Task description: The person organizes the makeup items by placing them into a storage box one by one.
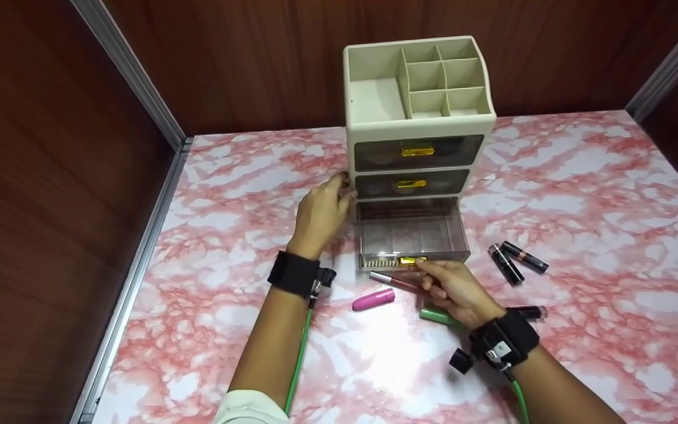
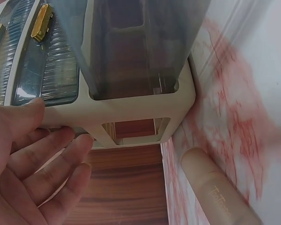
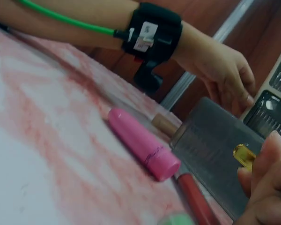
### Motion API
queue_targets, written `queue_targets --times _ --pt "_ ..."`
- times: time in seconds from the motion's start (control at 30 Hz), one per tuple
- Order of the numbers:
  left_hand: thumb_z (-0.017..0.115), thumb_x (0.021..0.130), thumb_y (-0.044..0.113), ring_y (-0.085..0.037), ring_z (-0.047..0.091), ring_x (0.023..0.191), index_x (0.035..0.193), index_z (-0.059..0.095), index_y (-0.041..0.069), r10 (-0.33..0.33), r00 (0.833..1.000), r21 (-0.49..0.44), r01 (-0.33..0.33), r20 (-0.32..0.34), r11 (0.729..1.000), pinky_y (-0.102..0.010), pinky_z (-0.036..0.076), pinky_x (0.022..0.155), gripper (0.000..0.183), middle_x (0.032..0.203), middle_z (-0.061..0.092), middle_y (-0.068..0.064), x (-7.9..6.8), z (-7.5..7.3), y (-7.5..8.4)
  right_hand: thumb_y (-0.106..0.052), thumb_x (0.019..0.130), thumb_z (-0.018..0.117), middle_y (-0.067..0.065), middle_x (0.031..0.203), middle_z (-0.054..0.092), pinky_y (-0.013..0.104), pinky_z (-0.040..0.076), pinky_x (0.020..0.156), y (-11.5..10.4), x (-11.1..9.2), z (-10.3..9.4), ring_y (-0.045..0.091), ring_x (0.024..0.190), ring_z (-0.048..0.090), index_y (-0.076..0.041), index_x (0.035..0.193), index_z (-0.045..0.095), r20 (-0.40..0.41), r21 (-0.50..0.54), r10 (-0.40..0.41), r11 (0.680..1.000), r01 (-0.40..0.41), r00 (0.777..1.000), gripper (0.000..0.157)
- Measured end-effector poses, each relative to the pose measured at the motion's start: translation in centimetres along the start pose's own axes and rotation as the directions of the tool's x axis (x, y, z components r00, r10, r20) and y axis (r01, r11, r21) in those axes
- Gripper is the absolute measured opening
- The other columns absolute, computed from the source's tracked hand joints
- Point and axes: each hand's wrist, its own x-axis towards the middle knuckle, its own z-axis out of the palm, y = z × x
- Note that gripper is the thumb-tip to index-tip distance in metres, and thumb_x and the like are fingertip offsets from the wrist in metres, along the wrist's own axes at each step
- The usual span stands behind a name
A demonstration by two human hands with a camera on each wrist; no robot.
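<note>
A cream cosmetics organizer [image 1: 421, 126] stands upright on the table, its bottom drawer [image 1: 412, 227] pulled out. That see-through drawer looks bare inside. With thumb and index finger my right hand [image 1: 454, 288] pinches the drawer's gold handle [image 3: 244, 155]. On the organizer's left side rests my left hand [image 1: 322, 212]; its thumb [image 2: 30, 112] touches the front frame while the other fingers lie loosely bent along the side. Below the drawer front lie a dark red lip gloss tube [image 1: 395, 281] and a pink tube [image 1: 374, 299]. A green tube [image 1: 435, 316] is partly covered by my right hand.
Two black lipstick tubes [image 1: 506, 264] lie right of the drawer. Another black tube [image 1: 528, 312] shows beside my right wrist. A beige tube [image 2: 215, 190] lies left of the drawer. Brown wood-look panels [image 1: 245, 65] border the marbled table [image 1: 215, 235].
</note>
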Motion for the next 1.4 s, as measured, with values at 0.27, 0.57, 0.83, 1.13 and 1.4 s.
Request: queue_targets --times 0.27,0.57,0.83,1.13,1.4 --pt "0.065 0.095 0.028 -0.027 0.068 0.085 0.116 0.064 0.006 -0.017 1.000 0.015 0.016 0.025 1.000 -0.041 0.054 0.063 0.031 0.101 0.071 -0.008 0.2 -0.1 0.1 -0.026 0.096 0.063 -0.002 0.059 0.056 0.014 0.023 0.033 -0.1 -0.2 -0.2 0.001 0.040 0.038 0.007 0.110 0.061 -0.005 -0.062 -0.002 0.998 0.002 1.000 0.036" --pt "0.066 0.094 0.027 -0.025 0.068 0.086 0.116 0.064 0.007 -0.004 1.000 -0.003 0.004 0.028 1.000 -0.038 0.055 0.066 0.030 0.102 0.071 -0.006 0.5 -0.1 0.1 -0.020 0.091 0.069 -0.002 0.061 0.061 0.020 0.036 0.042 -0.8 -1.1 -0.2 0.006 0.045 0.045 -0.003 0.097 0.074 0.134 -0.799 -0.178 0.562 0.212 0.975 0.019" --pt "0.066 0.094 0.027 -0.026 0.069 0.086 0.119 0.063 0.006 -0.004 1.000 -0.010 0.004 0.031 1.000 -0.039 0.055 0.065 0.033 0.104 0.071 -0.008 0.4 -0.1 0.1 -0.023 0.082 0.076 -0.012 0.055 0.051 0.032 0.039 0.047 -1.0 -1.3 1.2 0.008 0.048 0.045 -0.013 0.088 0.077 0.239 -0.971 -0.392 -0.070 0.230 0.889 0.012" --pt "0.067 0.094 0.026 -0.025 0.069 0.083 0.117 0.064 0.007 -0.009 1.000 -0.006 0.009 0.027 1.000 -0.038 0.055 0.061 0.030 0.102 0.072 -0.007 0.1 -0.3 0.0 -0.020 0.077 0.079 -0.013 0.063 0.061 0.031 0.041 0.048 -1.4 -1.1 0.8 0.007 0.055 0.051 -0.021 0.071 0.074 0.312 -0.949 -0.319 -0.157 0.275 0.895 0.008" --pt "0.067 0.094 0.026 -0.025 0.069 0.085 0.117 0.064 0.009 -0.012 0.999 -0.003 0.012 0.031 1.000 -0.039 0.055 0.062 0.029 0.103 0.072 -0.005 0.0 -0.1 -0.2 -0.025 0.081 0.078 -0.015 0.078 0.065 0.030 0.048 0.061 -3.0 -2.2 0.7 0.006 0.069 0.057 -0.024 0.077 0.076 0.355 -0.935 -0.200 -0.086 0.345 0.913 0.005"
